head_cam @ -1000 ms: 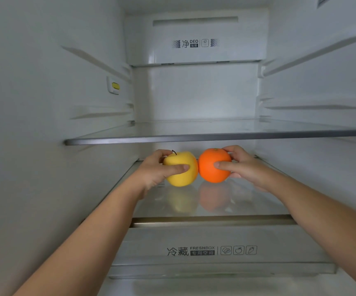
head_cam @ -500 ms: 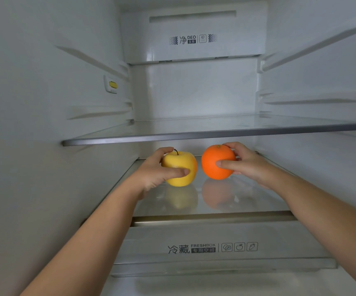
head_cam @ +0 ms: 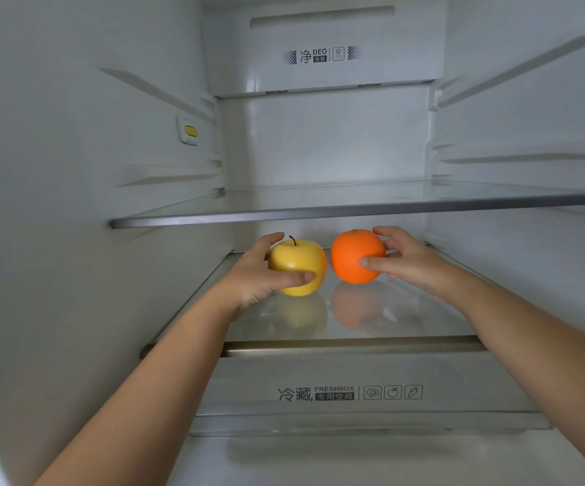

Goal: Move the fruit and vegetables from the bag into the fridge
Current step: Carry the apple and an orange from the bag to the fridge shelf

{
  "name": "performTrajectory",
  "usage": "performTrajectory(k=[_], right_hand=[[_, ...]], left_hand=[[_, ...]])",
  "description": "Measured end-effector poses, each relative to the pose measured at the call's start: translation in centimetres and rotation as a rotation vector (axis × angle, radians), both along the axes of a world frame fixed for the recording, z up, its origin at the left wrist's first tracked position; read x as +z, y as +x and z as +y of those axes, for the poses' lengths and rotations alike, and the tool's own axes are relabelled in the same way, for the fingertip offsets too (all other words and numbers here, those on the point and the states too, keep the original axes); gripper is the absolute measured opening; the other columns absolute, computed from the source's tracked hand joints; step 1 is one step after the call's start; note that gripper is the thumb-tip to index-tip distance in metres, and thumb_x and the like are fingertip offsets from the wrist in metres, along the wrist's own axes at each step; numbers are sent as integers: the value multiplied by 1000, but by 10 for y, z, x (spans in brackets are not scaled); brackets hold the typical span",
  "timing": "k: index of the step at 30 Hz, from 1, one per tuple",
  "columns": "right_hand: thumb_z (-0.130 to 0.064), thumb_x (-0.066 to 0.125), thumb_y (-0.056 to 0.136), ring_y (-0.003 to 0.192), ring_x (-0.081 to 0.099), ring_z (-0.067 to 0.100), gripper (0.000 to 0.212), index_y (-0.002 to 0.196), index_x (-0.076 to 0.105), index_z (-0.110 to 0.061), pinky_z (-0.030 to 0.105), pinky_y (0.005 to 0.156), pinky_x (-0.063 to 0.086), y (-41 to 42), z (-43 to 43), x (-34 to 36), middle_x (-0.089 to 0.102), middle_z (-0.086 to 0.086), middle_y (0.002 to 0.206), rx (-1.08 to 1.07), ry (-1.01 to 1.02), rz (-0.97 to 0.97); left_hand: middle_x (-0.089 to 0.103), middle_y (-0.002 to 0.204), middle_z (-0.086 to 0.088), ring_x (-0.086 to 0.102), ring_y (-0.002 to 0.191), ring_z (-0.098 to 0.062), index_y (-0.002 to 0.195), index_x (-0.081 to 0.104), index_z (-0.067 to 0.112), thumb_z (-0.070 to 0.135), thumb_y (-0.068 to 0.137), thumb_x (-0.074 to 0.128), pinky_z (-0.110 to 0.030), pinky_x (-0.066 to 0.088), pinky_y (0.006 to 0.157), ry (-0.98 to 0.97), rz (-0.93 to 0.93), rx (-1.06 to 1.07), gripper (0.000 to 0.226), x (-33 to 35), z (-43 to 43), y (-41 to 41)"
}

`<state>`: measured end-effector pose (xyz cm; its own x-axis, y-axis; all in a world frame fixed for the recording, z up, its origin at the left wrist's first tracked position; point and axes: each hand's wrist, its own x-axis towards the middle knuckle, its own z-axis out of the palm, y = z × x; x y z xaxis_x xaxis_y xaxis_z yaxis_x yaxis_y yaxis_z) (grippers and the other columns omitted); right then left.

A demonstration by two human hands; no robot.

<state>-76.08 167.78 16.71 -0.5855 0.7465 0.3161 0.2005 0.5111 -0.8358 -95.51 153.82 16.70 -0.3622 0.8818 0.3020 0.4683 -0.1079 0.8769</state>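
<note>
Both of my arms reach into the open fridge. My left hand (head_cam: 259, 275) grips a yellow apple (head_cam: 296, 263) with a dark stem, thumb across its front. My right hand (head_cam: 406, 261) grips an orange (head_cam: 352, 252), thumb in front and fingers over its top right. The two fruits sit side by side, almost touching, low over the lower glass shelf (head_cam: 406, 320), which mirrors them. Whether they rest on the glass I cannot tell. The bag is out of view.
An upper glass shelf (head_cam: 354, 208) with a grey front rail spans the fridge just above the fruit. Below the lower shelf is a drawer marked FRESHBOX (head_cam: 347, 394). White fridge walls stand close on both sides, with a small yellow-marked switch (head_cam: 188, 131) on the left wall.
Both fruits have gone slightly deeper and a small gap has opened between them. Both hands keep their grip.
</note>
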Motion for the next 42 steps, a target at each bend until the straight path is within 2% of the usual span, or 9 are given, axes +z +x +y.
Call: performTrajectory(k=[5, 10, 13, 16, 20, 25, 31, 35, 42], right_hand=[[-23, 67, 82, 108, 46, 15, 62, 135, 36, -18, 28, 85, 36, 7, -6, 6, 44, 5, 132, -55, 58, 39], [-33, 65, 82, 108, 48, 18, 55, 130, 42, -19, 30, 83, 36, 15, -15, 12, 47, 6, 130, -118, 15, 60], [-35, 63, 84, 108, 50, 20, 51, 128, 45, -16, 29, 82, 35, 12, -32, 12, 49, 7, 128, -164, -37, 143], [-28, 61, 85, 99, 47, 15, 40, 121, 49, -15, 27, 78, 34, 9, -58, 1, 51, 5, 122, -278, 85, 156], [-26, 58, 84, 96, 47, 16, 39, 121, 50, -14, 26, 75, 33, 9, -91, -10, 50, 7, 125, -394, 259, 160], [-25, 58, 83, 97, 49, 20, 33, 114, 56, -14, 24, 72, 30, -4, -130, -21, 54, 7, 116, -339, 479, 158], [-26, 51, 78, 76, 56, 38, 29, 90, 63, -3, 41, 68, 45, -28, -163, -37, 60, 16, 84, -390, 796, 107], [-27, 48, 79, 80, 56, 38, 30, 92, 63, -3, 47, 74, 47, -41, -189, -51, 61, 14, 88, -245, 838, 106], [-23, 51, 82, 92, 59, 35, 30, 101, 64, -3, 50, 82, 46, -44, -234, -77, 64, 13, 100, -32, 863, 171]], left_hand=[[41, 134, -1, 47, 111, -16, 137, 34, 32, 27, 62, 83, -36, 46, 95, 1, 28, 48, 89, -2, -4, 5], [41, 130, 1, 46, 106, -13, 138, 31, 30, 23, 73, 76, -17, 42, 71, 37, 20, 54, 80, 0, -11, 10], [44, 133, 0, 45, 109, -11, 138, 33, 27, 26, 73, 75, -19, 36, 79, 72, -36, 80, 77, 2, -15, 9], [43, 137, -2, 47, 113, -15, 138, 33, 25, 26, 73, 75, -16, 40, 73, 84, -16, 103, 78, -3, -25, 11], [42, 137, -1, 48, 114, -17, 138, 33, 22, 27, 75, 73, -30, 42, 91, 138, 137, 245, 75, -11, -47, 19], [51, 130, -1, 50, 116, -17, 130, 45, 14, 26, 82, 66, -14, 32, 86, 236, 484, 451, 53, -23, -80, 37], [63, 110, -5, 59, 97, -28, 109, 60, 9, 36, 78, 43, -41, 50, 80, 258, 751, 604, 44, -48, -124, 54], [64, 109, -8, 59, 87, -30, 107, 62, 7, 25, 81, 49, -39, 48, 74, 241, 909, 768, 35, -64, -155, 60], [63, 114, -9, 58, 98, -29, 109, 63, 5, 20, 85, 52, -41, 45, 81, 212, 959, 871, 31, -89, -215, 75]])
